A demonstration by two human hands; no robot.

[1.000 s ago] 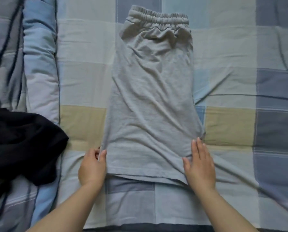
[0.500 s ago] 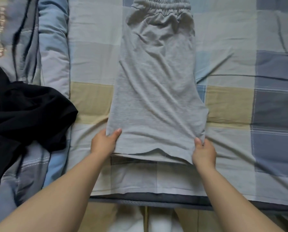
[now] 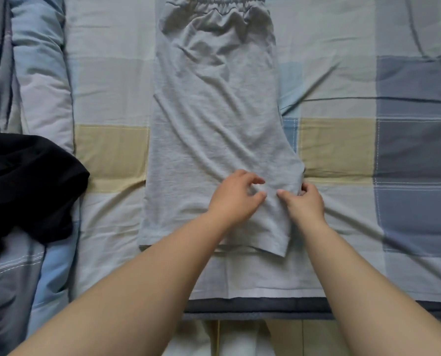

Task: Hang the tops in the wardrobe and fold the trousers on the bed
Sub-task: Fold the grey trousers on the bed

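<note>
On the bed (image 3: 342, 73), seen from the head view, grey trousers (image 3: 214, 111) lie folded lengthwise in a long strip over the checked sheet, their elastic waistband (image 3: 222, 3) at the far end and their hem nearest the person. Over the trousers' lower right part, the left hand (image 3: 236, 196) hovers or rests with its fingers loosely curled and its thumb near the fingertips; whether it pinches the cloth I cannot tell. Just right of it, at the trousers' right edge, the right hand (image 3: 305, 201) has its grip pinching a fold of the grey cloth, thumb on top and fingers curled round the edge. The two hands are near each other but apart. Left of the trousers, well apart from them, a black garment (image 3: 26, 186) lies crumpled on a rolled blue-and-grey quilt (image 3: 39, 86). Below the trousers' hem, the bed's dark edge (image 3: 265, 307) runs across, with pale floor (image 3: 286, 337) beyond it.
</note>
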